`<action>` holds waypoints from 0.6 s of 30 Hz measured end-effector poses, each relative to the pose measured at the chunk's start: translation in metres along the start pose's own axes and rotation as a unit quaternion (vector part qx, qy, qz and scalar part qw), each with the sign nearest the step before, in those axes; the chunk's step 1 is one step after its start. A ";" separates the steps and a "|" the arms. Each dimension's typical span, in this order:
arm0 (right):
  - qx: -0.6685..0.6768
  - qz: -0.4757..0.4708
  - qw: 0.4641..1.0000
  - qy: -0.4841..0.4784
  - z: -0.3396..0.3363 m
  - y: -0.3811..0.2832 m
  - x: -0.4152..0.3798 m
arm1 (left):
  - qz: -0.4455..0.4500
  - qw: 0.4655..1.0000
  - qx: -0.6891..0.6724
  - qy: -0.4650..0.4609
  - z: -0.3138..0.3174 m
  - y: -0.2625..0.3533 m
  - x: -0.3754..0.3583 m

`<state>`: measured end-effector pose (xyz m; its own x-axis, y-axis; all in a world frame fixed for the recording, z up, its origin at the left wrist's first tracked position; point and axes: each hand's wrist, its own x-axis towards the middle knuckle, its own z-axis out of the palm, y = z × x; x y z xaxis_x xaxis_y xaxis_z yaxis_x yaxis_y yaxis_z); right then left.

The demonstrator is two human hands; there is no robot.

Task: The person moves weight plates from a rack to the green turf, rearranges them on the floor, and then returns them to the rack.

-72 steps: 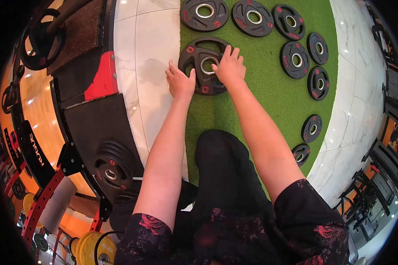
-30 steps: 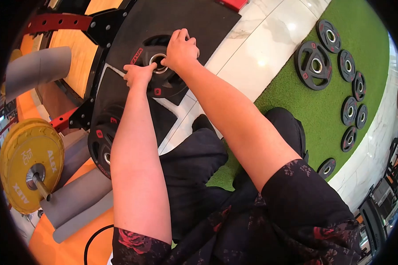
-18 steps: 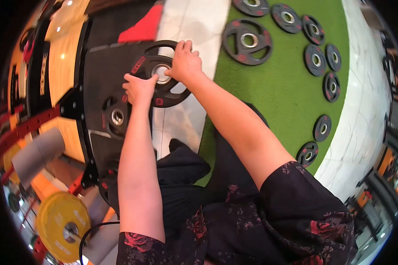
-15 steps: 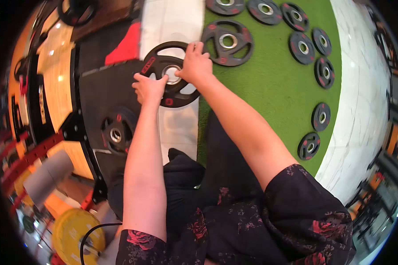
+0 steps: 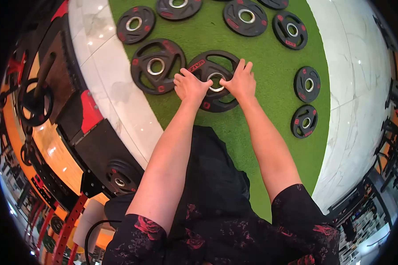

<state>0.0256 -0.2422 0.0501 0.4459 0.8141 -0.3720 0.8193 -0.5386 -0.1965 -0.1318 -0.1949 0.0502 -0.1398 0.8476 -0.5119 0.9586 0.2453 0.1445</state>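
Both my hands are on a black weight plate (image 5: 212, 70) with red lettering and a metal ring at its centre, over the green turf. My left hand (image 5: 191, 87) grips its left side, thumb at the centre ring. On the opposite side my right hand (image 5: 242, 82) has its thumb at the ring and its fingers toward the outer rim. Just left of the held plate, overlapping it in this view, lies another three-slot plate (image 5: 142, 65) on the turf.
More black plates lie beyond, including one at far left (image 5: 124, 31) and a larger one (image 5: 234, 20). Smaller plates (image 5: 301, 90) sit along the turf's right side. White tiles (image 5: 119, 95) border the turf, with a stack of plates (image 5: 129, 174) at lower left.
The plate in my hands has moved from over the white tiles to over the green turf, to the right. My view has turned right with it.
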 end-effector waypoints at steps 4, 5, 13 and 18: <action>0.012 -0.035 0.993 0.109 0.023 0.038 0.034 | 0.086 0.994 0.012 0.063 0.029 0.035 0.024; 0.022 -0.058 0.994 0.091 0.031 0.042 0.046 | 0.111 0.990 0.006 0.081 0.034 0.040 0.028; 0.011 -0.080 0.984 0.160 0.076 0.039 0.060 | 0.194 0.970 -0.045 0.140 0.075 0.028 0.056; 0.011 -0.079 0.985 0.153 0.071 0.036 0.061 | 0.216 0.963 -0.088 0.136 0.072 0.022 0.058</action>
<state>0.0563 -0.2275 -0.0444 0.4040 0.9136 -0.0454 0.8804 -0.4018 -0.2519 -0.1005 -0.1745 -0.0371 0.1806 0.9743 -0.1347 0.8882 -0.1028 0.4479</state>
